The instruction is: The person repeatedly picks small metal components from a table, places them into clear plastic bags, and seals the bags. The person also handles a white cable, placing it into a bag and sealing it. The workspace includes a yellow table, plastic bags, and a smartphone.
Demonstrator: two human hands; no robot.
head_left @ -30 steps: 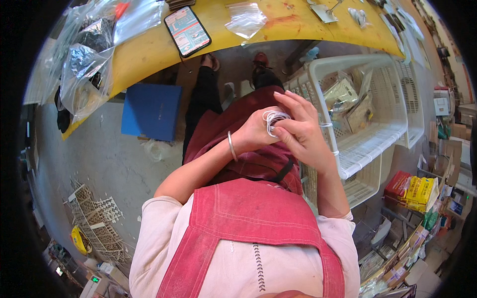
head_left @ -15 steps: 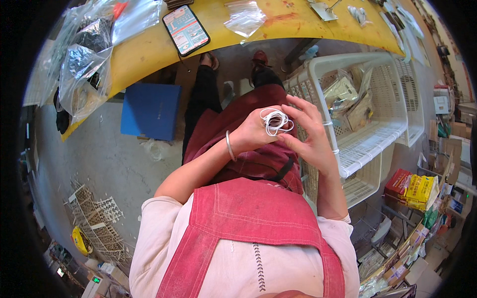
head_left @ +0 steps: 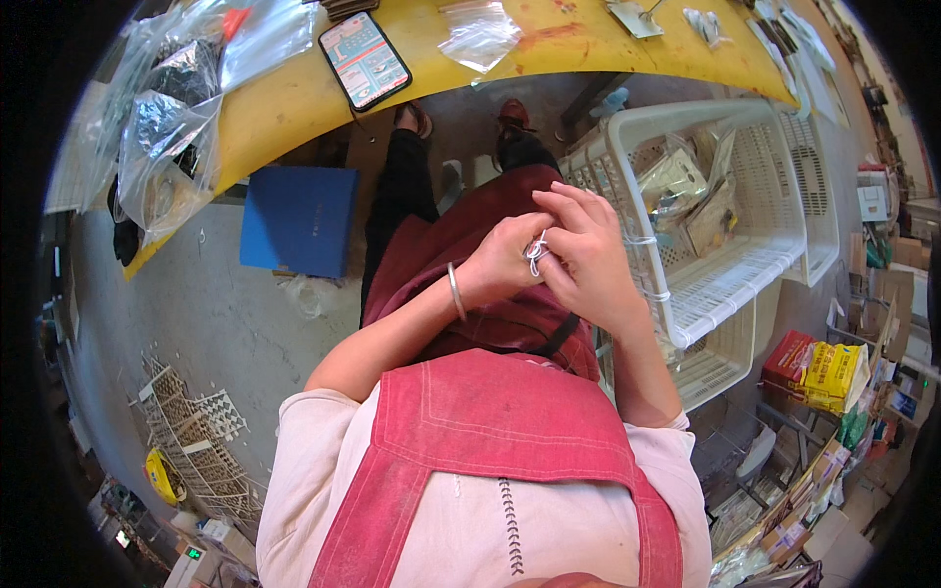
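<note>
A small bundle of thin white cord (head_left: 536, 252), looped on itself, sits between my two hands above my red apron. My left hand (head_left: 502, 257), with a bangle on its wrist, is closed round one side of the bundle. From the right, my right hand (head_left: 588, 250) closes on the cord, its thumb and fingers touching the left hand. Most of the loops are hidden behind my fingers.
Ahead is a yellow-covered table (head_left: 549, 44) holding a phone (head_left: 364, 61) and a clear plastic bag (head_left: 479, 35). White plastic crates (head_left: 720, 304) stand close on my right, the upper one holding packaged items. A blue box (head_left: 299, 220) lies at the left.
The cord's wide round loops have been squeezed into a smaller bunch. My right hand has moved left and its fingers have closed over the cord, against the left hand.
</note>
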